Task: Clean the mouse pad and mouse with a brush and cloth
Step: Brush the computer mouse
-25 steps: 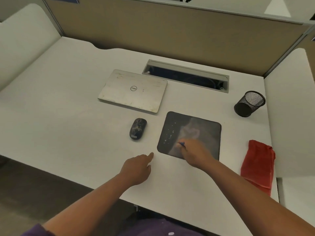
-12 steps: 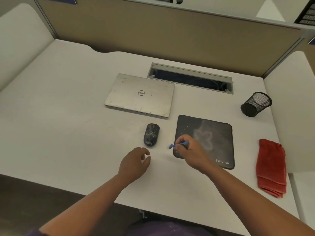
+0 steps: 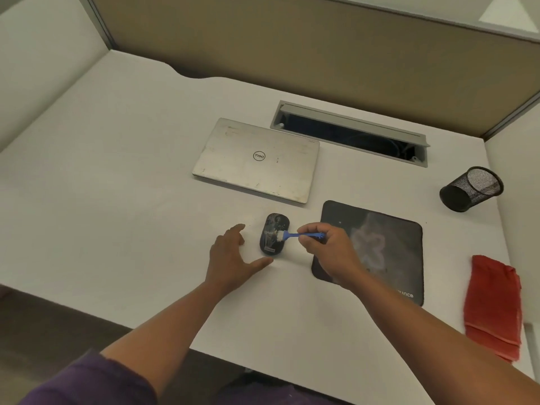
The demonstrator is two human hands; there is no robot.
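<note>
My right hand has its grip pinched on a slim blue plastic brush, white bristles resting on the mouse, an oval black shell streaked with pale dust. My left hand lies flat, fingers spread, its grip apart, just left of the mouse. The dark rectangular mouse pad, round-cornered with a faint pale motif, lies under my right wrist. A folded red cloth sits far right on the white bench.
</note>
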